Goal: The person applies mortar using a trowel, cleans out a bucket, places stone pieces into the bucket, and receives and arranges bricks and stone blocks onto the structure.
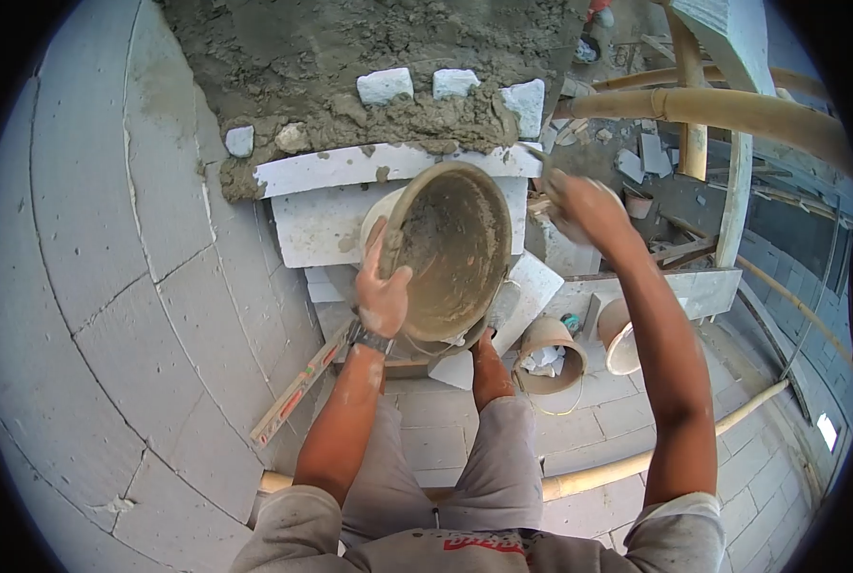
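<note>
A mortar-coated bucket (450,253) is tipped with its mouth toward me, in front of a stepped edge of white blocks. Wet residue lines its inside. My left hand (382,294) is closed on the bucket's left side and rim, with a dark band at the wrist. To the right of the bucket, my right hand (587,210) is closed around the handle of a trowel (540,160), its grey blade partly hidden and blurred. The blade is near the right end of a white block strip (398,164). Rough wet mortar (350,72) lies beyond it, with several white block pieces set in it.
A block wall (130,286) rises on my left, with a spirit level (298,387) leaning by it. A bucket of white chunks (551,358) and another bucket (621,344) stand below right. Bamboo poles (723,110) cross the right side, above scattered rubble.
</note>
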`<state>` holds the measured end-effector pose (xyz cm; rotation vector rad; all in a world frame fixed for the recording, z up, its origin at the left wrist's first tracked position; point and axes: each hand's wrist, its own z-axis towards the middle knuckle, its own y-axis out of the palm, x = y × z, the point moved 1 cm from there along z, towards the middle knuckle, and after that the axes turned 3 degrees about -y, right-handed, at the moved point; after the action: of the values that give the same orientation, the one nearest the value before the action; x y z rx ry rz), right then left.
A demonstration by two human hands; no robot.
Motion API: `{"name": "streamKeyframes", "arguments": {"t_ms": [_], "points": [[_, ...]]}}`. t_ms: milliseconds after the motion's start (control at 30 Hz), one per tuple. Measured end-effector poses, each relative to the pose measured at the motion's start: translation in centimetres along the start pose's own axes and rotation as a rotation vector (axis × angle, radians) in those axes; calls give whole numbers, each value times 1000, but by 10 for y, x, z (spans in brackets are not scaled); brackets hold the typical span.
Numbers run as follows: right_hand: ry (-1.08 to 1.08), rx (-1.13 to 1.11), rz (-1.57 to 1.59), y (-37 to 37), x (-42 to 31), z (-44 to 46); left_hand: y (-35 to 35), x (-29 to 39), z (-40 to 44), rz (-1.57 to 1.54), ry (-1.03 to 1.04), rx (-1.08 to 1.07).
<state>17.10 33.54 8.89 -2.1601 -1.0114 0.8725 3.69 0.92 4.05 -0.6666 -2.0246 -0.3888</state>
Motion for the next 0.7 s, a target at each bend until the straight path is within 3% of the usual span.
{"name": "streamKeyframes", "arguments": {"t_ms": [67,133,200,300,400,500,567,633,700], "points": [[6,336,139,13,-15,-69,6,12,4,0,-25,-33],[332,120,77,25,-42,-115,9,22,8,-3,-65,-61],[330,-93,80,43,-62,-137,8,25,17,133,-32,-57],[23,-32,-53,72,-74,-114,13,46,25,230,-86,-67],[18,69,59,67,-86,-14,-4,32,39,243,-86,-176],[-99,-224,-141,61,-130,60,-16,26,37,236,-83,-240],[-124,-552,-325,20,-179,43,-29,23,34,310,-68,-278],[-206,-409,-373,66,-178,24,-29,21,29,348,-45,-334],[-234,-451,-336,82,-182,7,-22,18,24,333,-5,-352]]}}
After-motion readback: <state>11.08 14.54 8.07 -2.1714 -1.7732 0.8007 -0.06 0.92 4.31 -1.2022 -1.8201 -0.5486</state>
